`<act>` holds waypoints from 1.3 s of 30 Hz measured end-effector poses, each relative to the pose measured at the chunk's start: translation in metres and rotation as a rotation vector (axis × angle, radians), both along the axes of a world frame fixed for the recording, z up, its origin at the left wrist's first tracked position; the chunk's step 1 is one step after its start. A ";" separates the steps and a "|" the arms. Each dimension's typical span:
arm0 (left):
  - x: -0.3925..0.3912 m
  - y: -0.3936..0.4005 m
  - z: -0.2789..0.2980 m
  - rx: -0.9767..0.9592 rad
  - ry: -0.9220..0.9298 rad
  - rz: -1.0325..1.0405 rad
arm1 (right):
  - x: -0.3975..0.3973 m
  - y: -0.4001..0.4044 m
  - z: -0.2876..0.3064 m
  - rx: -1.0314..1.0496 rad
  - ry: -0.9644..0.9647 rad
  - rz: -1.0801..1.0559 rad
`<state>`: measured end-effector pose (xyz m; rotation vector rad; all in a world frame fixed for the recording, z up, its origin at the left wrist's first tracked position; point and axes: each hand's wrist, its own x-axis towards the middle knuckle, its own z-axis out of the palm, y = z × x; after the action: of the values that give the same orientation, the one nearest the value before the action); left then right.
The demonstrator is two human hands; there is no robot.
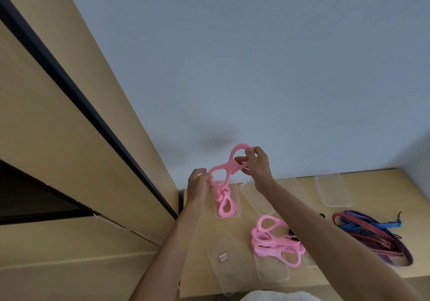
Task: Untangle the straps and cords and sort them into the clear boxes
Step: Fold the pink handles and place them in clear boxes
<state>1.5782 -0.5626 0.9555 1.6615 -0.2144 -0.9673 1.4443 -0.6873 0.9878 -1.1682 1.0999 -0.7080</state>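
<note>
I hold a pink looped silicone strap (pixel 229 167) up in the air above the table. My left hand (pixel 197 183) grips its lower left end and my right hand (pixel 256 161) pinches its upper loop. Below it, a clear box (pixel 237 212) holds other pink straps (pixel 224 204). A pile of tangled pink straps (pixel 275 240) lies on the wooden table (pixel 372 191), partly under my right forearm. Red, blue and purple elastic cords (pixel 372 235) lie in a bundle at the right.
Clear boxes and lids surround the piles: one at the back middle (pixel 253 196), one at the back right (pixel 335 191), one with a small label (pixel 229 263) at the front, another (pixel 272 270) beside it. Wooden cabinet panels (pixel 69 138) rise at the left.
</note>
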 end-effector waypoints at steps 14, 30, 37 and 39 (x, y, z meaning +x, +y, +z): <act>-0.010 -0.015 -0.014 -0.072 -0.130 -0.102 | 0.001 0.003 -0.009 -0.009 0.057 0.335; -0.019 -0.011 -0.103 0.262 -0.297 -0.290 | 0.008 0.022 -0.119 -0.052 0.510 0.434; -0.003 -0.035 -0.140 0.310 -0.395 -0.336 | 0.035 0.010 -0.163 -0.010 0.601 0.359; 0.002 -0.041 -0.151 0.327 -0.420 -0.350 | 0.041 0.004 -0.174 -0.014 0.622 0.368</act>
<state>1.5798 -0.6036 0.8042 2.1706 -0.6760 -0.9326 1.4852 -0.6831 0.8134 -1.6052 1.3308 -0.0543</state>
